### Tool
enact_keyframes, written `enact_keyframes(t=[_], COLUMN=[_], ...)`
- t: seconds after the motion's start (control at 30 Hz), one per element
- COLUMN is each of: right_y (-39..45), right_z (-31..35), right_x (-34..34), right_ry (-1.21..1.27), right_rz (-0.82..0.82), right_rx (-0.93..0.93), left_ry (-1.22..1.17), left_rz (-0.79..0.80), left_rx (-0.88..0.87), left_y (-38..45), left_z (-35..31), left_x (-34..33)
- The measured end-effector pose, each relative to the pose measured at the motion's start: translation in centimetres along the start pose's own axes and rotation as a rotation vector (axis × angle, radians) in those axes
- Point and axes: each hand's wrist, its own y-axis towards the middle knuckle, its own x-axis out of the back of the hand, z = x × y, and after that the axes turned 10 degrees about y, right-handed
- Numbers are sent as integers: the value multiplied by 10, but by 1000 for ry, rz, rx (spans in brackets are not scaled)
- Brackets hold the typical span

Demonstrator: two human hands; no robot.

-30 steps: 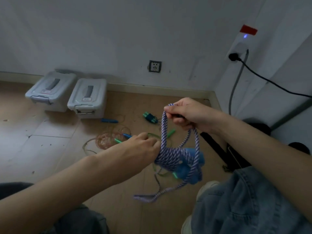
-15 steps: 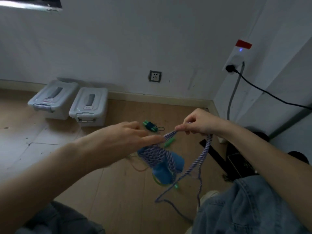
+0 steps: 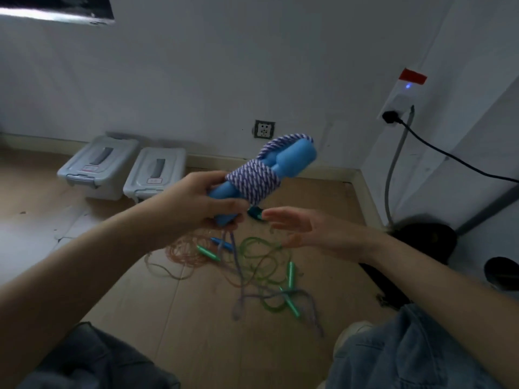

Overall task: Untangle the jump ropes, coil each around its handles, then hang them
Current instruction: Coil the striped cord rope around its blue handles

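Note:
My left hand (image 3: pixel 193 202) grips the lower ends of two blue handles (image 3: pixel 292 161), held up at a slant. A purple-and-white rope (image 3: pixel 252 179) is coiled tightly round their middle, and a short loop sticks out at the top. Its loose tail (image 3: pixel 238 279) hangs down blurred to the floor. My right hand (image 3: pixel 303 228) is open, palm up, just right of and below the bundle, touching nothing. On the floor below lie a green rope (image 3: pixel 261 259) with green handles (image 3: pixel 290 273) and an orange rope (image 3: pixel 182 249), still tangled.
Two grey lidded bins (image 3: pixel 154 178) stand against the back wall at left. A wall socket (image 3: pixel 264 129) is behind the bundle. A power strip (image 3: pixel 398 99) with a black cable hangs on the right wall. Dark objects (image 3: pixel 421 242) lie at right. My knees fill the bottom corners.
My right hand let go of the rope and dropped, open. My left hand raised the wrapped handles from low in front of me up to wall height; the tail now hangs free.

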Motion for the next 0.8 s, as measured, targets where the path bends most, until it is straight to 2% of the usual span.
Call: enact_keyframes(t=[0.07, 0.13, 0.23, 0.3, 0.37, 0.43, 0.5, 0.6, 0.67, 0.73, 0.8], right_y=[7, 12, 19, 18, 15, 9, 3, 0, -1, -4, -5], right_z=[2, 7, 14, 18, 20, 23, 23, 31, 38, 42, 44], right_x=[-18, -29, -34, -33, -29, -28, -30, -35, -34, -34, -37], right_ry=[146, 197, 188, 250, 303, 238, 166, -161, -468, -777, -1131], right_rz=[51, 63, -91, -153, -135, -89, -42, -58, -154, -213, -191], right_rx=[95, 206, 292, 256, 148, 61, 0, 22, 140, 213, 264], left_ry=[-183, -284, -309, -279, -246, -194, -31, 459, 696, 681, 708], left_rz=[126, 227, 295, 251, 164, 83, -26, -283, -333, -183, 27], left_rx=[100, 117, 105, 95, 73, 56, 54, 7, -9, 96, 202], left_y=[-3, -4, -3, -1, 2, 5, 11, 19, 21, 21, 20], left_z=[-1, -3, -6, -6, -5, -3, 3, 18, 28, 34, 39], left_x=[-2, -4, 0, 4, 6, 3, -1, -2, 0, -2, -10])
